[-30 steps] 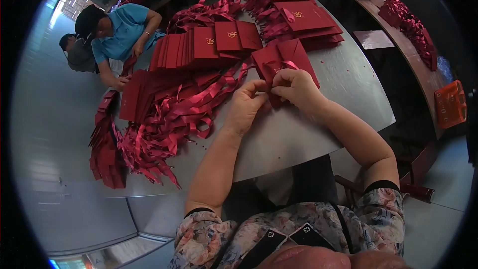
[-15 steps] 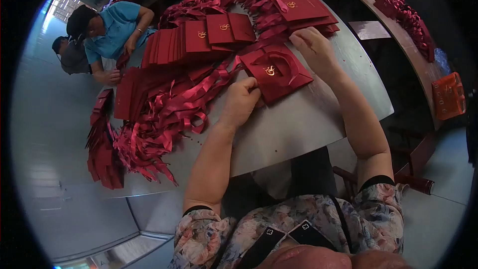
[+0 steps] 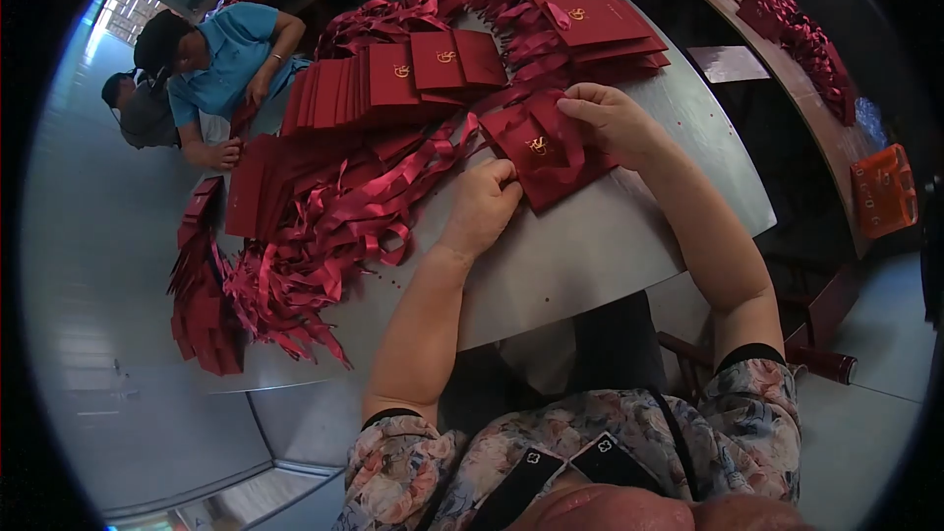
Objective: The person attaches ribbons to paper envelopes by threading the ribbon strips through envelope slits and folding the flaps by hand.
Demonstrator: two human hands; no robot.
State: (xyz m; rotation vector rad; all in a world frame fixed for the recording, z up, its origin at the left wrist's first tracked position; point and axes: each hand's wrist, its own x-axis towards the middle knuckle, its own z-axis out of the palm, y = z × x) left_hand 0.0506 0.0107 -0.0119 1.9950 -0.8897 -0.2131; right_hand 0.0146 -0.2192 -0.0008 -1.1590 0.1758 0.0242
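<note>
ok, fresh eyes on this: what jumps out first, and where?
Probably the mass of red bags and the tangle of glossy ribbons, filling the left and middle of the metal table. Next, the single gold-marked bag nearer the wearer, with the left hand at its left edge and the right hand at its upper right. The orange bag stands out at far right.
</note>
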